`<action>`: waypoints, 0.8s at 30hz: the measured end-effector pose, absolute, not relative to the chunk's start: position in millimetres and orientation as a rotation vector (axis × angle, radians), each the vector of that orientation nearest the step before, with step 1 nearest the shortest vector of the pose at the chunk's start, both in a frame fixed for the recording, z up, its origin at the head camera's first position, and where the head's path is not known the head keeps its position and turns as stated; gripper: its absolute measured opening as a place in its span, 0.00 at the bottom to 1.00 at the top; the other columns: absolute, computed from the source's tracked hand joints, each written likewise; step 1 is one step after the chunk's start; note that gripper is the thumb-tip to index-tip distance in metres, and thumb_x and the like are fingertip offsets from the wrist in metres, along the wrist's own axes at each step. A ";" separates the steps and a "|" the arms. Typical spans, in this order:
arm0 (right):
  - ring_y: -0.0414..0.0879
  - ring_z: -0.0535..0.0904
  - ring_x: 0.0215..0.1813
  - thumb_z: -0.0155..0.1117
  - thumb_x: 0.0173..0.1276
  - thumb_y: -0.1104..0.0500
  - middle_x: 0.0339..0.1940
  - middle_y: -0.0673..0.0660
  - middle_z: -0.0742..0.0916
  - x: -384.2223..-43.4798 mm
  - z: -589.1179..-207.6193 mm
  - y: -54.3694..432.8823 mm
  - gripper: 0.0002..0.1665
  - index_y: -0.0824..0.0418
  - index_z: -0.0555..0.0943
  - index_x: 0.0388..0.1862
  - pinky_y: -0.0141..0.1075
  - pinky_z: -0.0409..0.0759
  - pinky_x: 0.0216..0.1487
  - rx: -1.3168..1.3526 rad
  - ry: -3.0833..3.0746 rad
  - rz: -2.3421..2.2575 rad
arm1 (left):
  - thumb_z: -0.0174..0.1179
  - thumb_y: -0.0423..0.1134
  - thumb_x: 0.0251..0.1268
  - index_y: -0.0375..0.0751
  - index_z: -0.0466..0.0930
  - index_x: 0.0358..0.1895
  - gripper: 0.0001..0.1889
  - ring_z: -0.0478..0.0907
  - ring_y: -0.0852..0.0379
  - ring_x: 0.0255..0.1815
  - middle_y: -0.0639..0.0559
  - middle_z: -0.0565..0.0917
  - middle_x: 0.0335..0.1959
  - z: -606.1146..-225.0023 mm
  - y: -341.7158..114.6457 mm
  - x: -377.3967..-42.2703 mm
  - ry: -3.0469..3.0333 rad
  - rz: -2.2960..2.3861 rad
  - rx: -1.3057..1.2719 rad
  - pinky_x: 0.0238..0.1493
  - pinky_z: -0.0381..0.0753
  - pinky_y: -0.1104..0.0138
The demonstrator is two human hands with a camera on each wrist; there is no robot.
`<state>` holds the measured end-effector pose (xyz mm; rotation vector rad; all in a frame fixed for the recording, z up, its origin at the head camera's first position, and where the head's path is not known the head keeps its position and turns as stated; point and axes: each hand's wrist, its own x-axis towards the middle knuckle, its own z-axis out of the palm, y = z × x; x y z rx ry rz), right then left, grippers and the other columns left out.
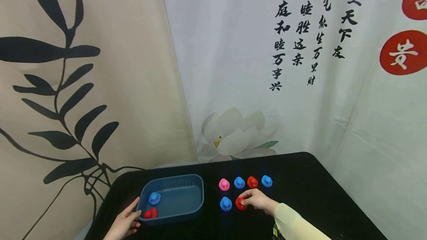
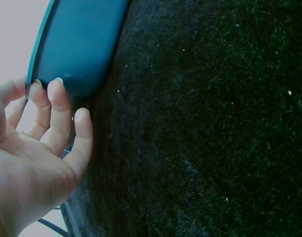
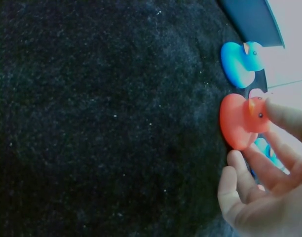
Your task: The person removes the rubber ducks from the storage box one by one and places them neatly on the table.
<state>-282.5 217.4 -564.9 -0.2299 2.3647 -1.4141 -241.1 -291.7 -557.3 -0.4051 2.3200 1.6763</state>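
Observation:
My right hand [image 1: 261, 200] pinches a red rubber duck [image 3: 236, 121] between thumb and fingers, low over the black table. A blue rubber duck [image 1: 225, 204] sits just left of it, also seen beyond the red one in the right wrist view. On the left, my left hand [image 1: 123, 220] grips the near-left rim of a dark blue plastic tray [image 2: 74, 47], its thumb over the rim and fingers under the outer wall. Inside the tray, at its left side, lie a blue duck [image 1: 154, 198] and a red duck [image 1: 151, 213].
Behind the right hand a row of ducks runs across the table: pink [image 1: 224, 185], blue [image 1: 239, 183], red [image 1: 252, 182] and another blue duck [image 1: 267, 181]. The black cloth-covered table [image 1: 307, 192] ends near a printed curtain [image 1: 233, 66] at the back.

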 end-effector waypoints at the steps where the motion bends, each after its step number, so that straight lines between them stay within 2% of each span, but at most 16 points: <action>1: 0.48 0.77 0.42 0.65 0.64 0.60 0.41 0.55 0.86 -282.5 -564.3 217.4 0.14 0.62 0.84 0.47 0.46 0.74 0.36 -0.230 2.365 -1.413 | 0.51 0.43 0.70 0.38 0.49 0.76 0.35 0.78 0.49 0.34 0.44 0.77 0.35 -557.1 -291.7 -240.8 2.320 1.680 -0.406 0.36 0.79 0.58; 9: 0.51 0.78 0.45 0.63 0.66 0.58 0.45 0.57 0.85 -282.1 -555.3 218.9 0.16 0.63 0.82 0.51 0.56 0.76 0.41 -0.178 2.335 -1.426 | 0.51 0.43 0.70 0.38 0.48 0.76 0.36 0.78 0.49 0.34 0.44 0.76 0.35 -555.8 -290.8 -240.6 2.317 1.675 -0.403 0.36 0.79 0.58; 14: 0.52 0.78 0.43 0.61 0.68 0.55 0.43 0.56 0.84 -284.8 -546.6 219.2 0.17 0.65 0.82 0.51 0.53 0.78 0.40 -0.140 2.351 -1.446 | 0.51 0.43 0.71 0.37 0.48 0.76 0.36 0.78 0.50 0.33 0.43 0.76 0.35 -558.6 -292.6 -241.6 2.317 1.671 -0.402 0.35 0.79 0.58; 24: 0.59 0.82 0.49 0.58 0.72 0.50 0.51 0.64 0.84 -300.4 -505.0 207.6 0.22 0.66 0.80 0.53 0.56 0.77 0.49 -0.238 2.299 -1.512 | 0.52 0.44 0.70 0.37 0.48 0.76 0.36 0.78 0.48 0.35 0.43 0.76 0.36 -560.8 -296.0 -244.8 2.314 1.668 -0.388 0.36 0.79 0.57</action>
